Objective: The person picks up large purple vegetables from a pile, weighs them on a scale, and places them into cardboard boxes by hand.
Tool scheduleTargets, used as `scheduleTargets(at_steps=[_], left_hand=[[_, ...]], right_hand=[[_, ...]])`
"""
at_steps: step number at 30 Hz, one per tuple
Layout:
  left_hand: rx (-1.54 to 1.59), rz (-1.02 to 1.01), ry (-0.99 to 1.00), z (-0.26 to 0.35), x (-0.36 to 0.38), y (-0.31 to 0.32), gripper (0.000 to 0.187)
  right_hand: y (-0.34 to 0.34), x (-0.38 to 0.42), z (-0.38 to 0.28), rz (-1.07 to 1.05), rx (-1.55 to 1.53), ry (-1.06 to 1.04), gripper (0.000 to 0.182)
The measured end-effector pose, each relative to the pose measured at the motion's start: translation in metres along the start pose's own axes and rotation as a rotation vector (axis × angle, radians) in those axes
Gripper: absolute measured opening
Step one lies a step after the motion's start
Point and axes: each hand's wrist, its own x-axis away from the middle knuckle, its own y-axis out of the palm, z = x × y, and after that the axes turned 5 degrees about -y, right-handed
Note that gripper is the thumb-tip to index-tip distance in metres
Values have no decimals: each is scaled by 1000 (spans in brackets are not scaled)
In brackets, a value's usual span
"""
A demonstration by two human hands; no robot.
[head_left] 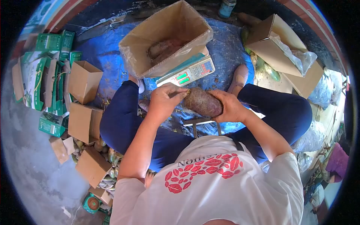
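Note:
A large purple-brown sweet potato (202,103) is held over my lap, its long side running left to right. My right hand (230,107) wraps round its right end. At its left end my left hand (165,101) has thumb and fingers pinched together, touching the tip beside a small yellowish spot; whatever is between them is too small to name. Just beyond my hands lies a digital scale (189,75) with lit green displays. On the scale a cardboard box (135,58) with a clear plastic liner holds similar reddish-brown tubers (167,50).
A blue tarp (228,45) covers the ground. To the left stand open cartons (84,122), green printed boxes (48,82) and bagged produce (108,157). At the right are a tilted lined box (277,48), green-yellow produce (268,69) and plastic bags (311,137). A jar (226,8) stands at the back.

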Motion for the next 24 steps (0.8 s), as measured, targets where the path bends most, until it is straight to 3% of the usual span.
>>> scheduleTargets(at_steps=[5,8,11,14,24], left_hand=[[58,97,-4,-17,-2,10,13],[-130,135,24,-18,-2,14,12],[-75,57,-202,-24,-2,10,14],[354,-11,-352,-4,2,5,13],[197,-125,-244,-20,2,8,11]], right_hand=[[8,3,6,36,42,-35,74],[7,4,1,31,83,-60,72],[8,5,5,48,91,-64,72],[6,5,9,18,182,-37,72],[3,7,3,10,339,-77,74]])
